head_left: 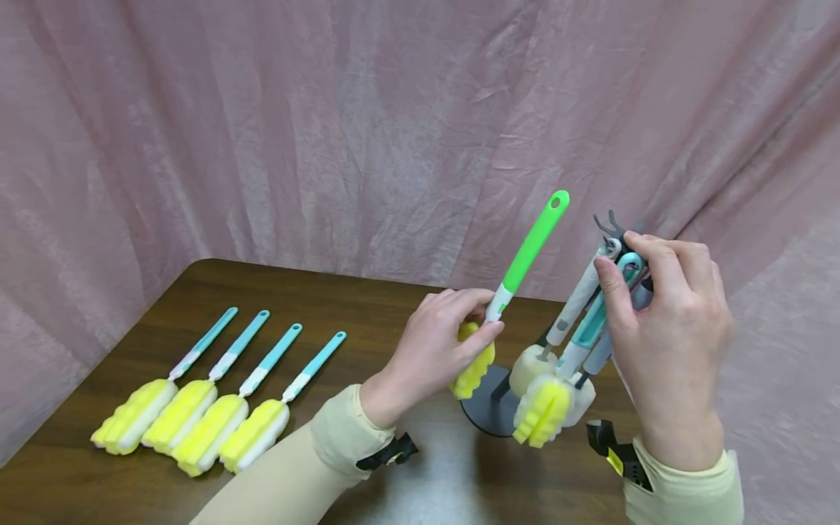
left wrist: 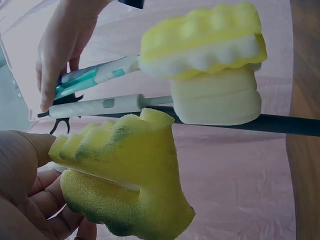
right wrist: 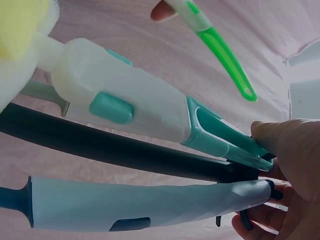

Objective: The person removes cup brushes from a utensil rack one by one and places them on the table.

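Right hand (head_left: 682,313), fingers curled round top of stand (head_left: 484,412); left hand (head_left: 436,339), fingers pinching green brush (head_left: 528,255): crowded hooks (head_left: 614,232) could snag it.

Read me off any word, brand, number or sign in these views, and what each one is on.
No text is readable in any view.
Teal-and-white brush handle by the right hand: faint marks on the white part, too small and blurred to read.
Right wrist's black strap: yellow patch, any print too small to read.
Green-handled brush in the left hand: no lettering I can make out.
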`<state>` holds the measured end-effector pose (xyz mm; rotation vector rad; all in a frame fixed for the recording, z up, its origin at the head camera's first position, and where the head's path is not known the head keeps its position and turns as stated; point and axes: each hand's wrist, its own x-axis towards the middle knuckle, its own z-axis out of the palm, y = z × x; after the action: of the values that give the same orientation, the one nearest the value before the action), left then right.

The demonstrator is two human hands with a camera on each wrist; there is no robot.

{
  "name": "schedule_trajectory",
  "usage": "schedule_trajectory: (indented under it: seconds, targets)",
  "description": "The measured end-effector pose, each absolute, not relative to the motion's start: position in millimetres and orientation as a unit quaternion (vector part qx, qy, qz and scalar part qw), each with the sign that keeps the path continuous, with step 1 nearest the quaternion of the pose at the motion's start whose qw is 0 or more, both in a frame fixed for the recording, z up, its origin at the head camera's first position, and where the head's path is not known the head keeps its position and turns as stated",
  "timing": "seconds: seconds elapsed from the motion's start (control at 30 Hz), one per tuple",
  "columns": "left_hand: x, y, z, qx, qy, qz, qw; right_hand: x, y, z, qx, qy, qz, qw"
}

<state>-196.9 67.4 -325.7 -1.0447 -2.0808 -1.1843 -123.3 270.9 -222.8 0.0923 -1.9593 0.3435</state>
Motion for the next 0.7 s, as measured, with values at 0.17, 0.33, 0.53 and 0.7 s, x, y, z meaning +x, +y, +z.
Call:
schedule_trajectory:
  seconds: [0.17, 0.33, 0.53, 0.7]
  targets:
    - [-193.2, 58.7, -324.5, -0.386, -0.764, -0.443, 0.266, -122.6, 270.5, -222.8, 0.038, -0.826, 0.141, 0.544]
    - [-190.9, 50.9, -326.2, -0.382, -0.766, -0.443, 0.268, -123.2, 271.8, -223.8, 0.035, -0.826, 0.142, 0.544]
    - [-187.3, 40.3, -330.7, -0.368, -0.775, -0.438, 0.27, -123.9, 272.9, -224.6, 0.036, -0.826, 0.143, 0.545]
    - [-183.7, 25.1, -336.3, -0.35, -0.784, -0.439, 0.265, -123.2, 273.4, -225.1, 0.037, -0.826, 0.141, 0.545]
